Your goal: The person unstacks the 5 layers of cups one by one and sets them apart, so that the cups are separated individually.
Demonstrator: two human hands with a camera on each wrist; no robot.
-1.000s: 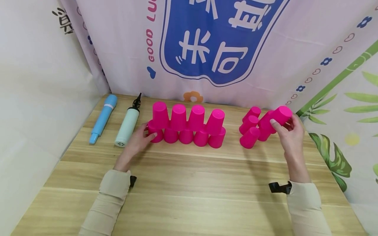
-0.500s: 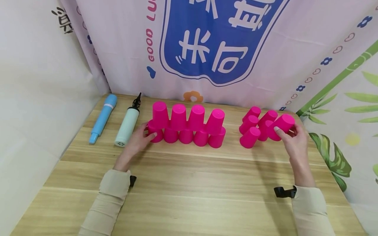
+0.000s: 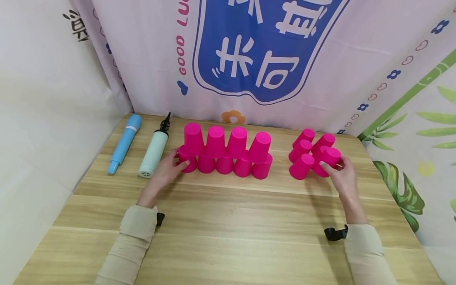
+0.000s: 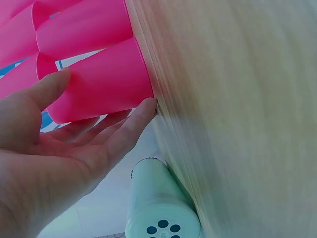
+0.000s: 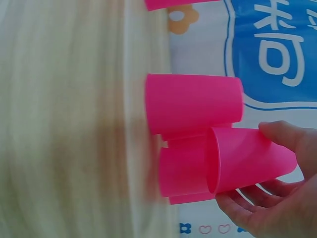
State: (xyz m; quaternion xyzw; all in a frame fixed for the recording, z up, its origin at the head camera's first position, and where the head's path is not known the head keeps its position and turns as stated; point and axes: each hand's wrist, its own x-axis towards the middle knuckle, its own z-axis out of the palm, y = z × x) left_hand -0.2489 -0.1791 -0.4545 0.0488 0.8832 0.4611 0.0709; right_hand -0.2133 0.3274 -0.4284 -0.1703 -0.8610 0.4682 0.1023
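Note:
Pink cups stand upside down in a two-tier row at mid-table in the head view. My left hand holds the leftmost bottom cup, thumb on one side and fingers on the other. Upper cups such as this one straddle the gaps of the bottom row. On the right, my right hand grips an upside-down pink cup between thumb and fingers. In the right wrist view that cup is off the table, its rim in front of another cup. Several more cups stand beside it.
Left of the row lie a pale green hand pump with a black nozzle and a blue stick-shaped tool. A printed curtain hangs behind the wooden table. Black wrist cameras sit on the sleeves.
My right hand moved its cup down and toward me, first slightly right, then left, exposing the cups behind. My left hand and the two-tier row stayed still.

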